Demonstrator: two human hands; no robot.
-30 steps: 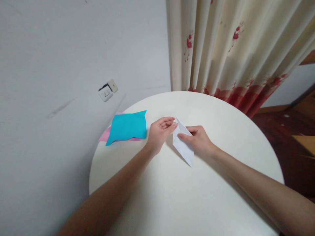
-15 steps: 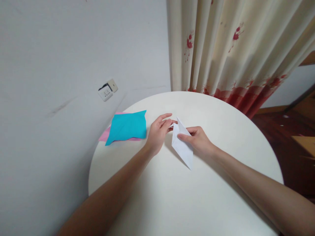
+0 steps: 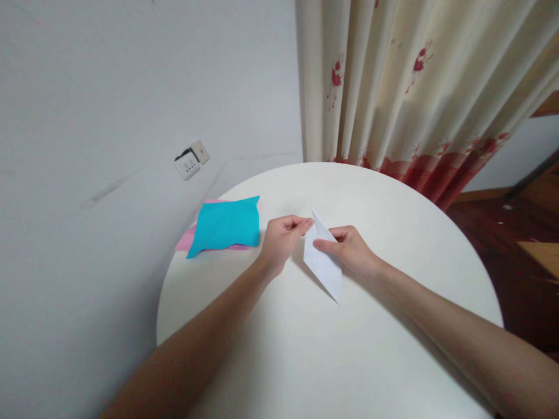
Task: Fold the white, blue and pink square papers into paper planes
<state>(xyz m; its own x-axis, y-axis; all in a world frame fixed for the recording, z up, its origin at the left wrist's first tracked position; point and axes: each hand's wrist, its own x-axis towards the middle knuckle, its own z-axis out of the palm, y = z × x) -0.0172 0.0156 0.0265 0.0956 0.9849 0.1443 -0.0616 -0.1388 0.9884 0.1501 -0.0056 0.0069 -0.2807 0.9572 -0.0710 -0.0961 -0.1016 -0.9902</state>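
A folded white sheet of paper (image 3: 325, 266) is held tilted over the table, one pointed corner toward me and another pointing away. My right hand (image 3: 353, 249) grips its right side, thumb across the front face and fingers behind, partly hidden. My left hand (image 3: 283, 237) pinches the paper's upper left edge between thumb and fingers. Creases run across the face near my right thumb.
The round white table (image 3: 271, 349) stands against a pale wall (image 3: 109, 87). On its left lie a blue sheet (image 3: 227, 226) and pink paper (image 3: 186, 240) beneath. A wall socket (image 3: 187, 166) and a patterned curtain (image 3: 393, 87) are behind.
The fingers of my left hand, spread at the paper's edge before, have closed into a pinch on its upper left. The paper has shifted very slightly; my right hand keeps its hold.
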